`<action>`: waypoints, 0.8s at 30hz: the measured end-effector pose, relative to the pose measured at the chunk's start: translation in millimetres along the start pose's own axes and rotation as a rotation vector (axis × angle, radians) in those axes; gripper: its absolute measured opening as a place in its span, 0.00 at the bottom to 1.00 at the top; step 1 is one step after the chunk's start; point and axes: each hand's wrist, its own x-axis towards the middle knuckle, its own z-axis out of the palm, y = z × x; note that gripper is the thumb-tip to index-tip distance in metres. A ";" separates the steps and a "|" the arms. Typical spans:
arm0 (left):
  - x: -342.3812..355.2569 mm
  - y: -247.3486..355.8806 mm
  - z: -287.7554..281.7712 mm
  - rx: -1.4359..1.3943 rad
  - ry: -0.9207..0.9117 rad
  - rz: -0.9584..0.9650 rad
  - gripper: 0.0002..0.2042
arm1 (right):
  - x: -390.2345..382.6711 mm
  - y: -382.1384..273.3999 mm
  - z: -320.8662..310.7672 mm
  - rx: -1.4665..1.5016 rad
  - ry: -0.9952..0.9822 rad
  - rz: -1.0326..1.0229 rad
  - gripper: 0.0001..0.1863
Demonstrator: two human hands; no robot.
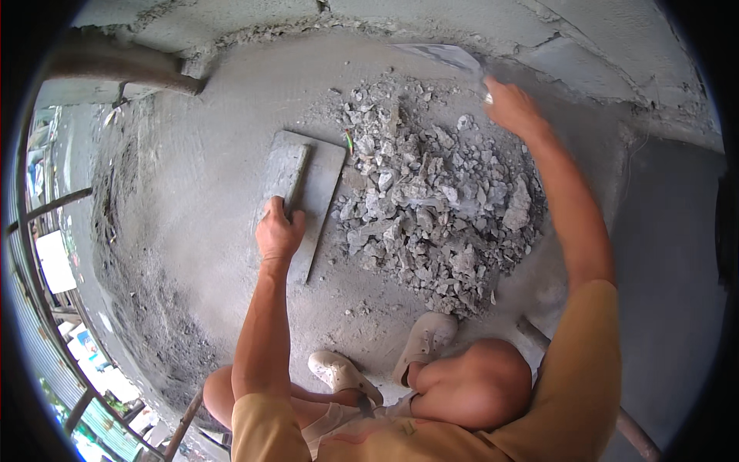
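My left hand [279,231] is closed round the handle of a flat rectangular plastering float [327,173], which rests on the grey floor along the left edge of a rubble heap [431,208]. The heap is broken concrete chunks, grit and dust. At the far right, my right hand [514,106] grips a trowel [443,55] by its handle. The trowel's pale metal blade points left, low by the foot of the block wall, beyond the heap. Whether the blade touches the floor I cannot tell. A thin green and red scrap [349,142] sticks out at the heap's left side.
A rough block wall [477,23] closes the far side. Poles stand at the upper left [127,69] and lower right [631,435]. Left lies a crumbly floor edge [131,269], with a drop and corrugated sheets beyond. My shoes [427,343] are just nearer than the heap.
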 end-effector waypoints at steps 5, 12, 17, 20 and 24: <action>-3.4 -0.1 4.8 0.004 -0.010 -0.006 0.13 | 37.2 -104.7 11.9 0.051 -0.077 -0.064 0.22; -7.9 -6.0 -0.7 -0.107 0.021 0.002 0.14 | 0.1 -115.2 17.3 -0.149 -0.023 -0.415 0.18; -61.8 -22.2 -48.6 -0.257 -0.045 -0.020 0.12 | -65.1 -67.2 20.1 -0.192 -0.112 -0.413 0.18; -83.8 -42.7 -64.8 -0.267 -0.019 0.024 0.11 | -94.1 -24.3 -3.9 -0.137 -0.148 -0.406 0.18; -78.8 -42.1 -98.1 -0.891 -0.154 -0.409 0.16 | -78.4 4.6 -12.4 0.083 -0.023 -0.266 0.17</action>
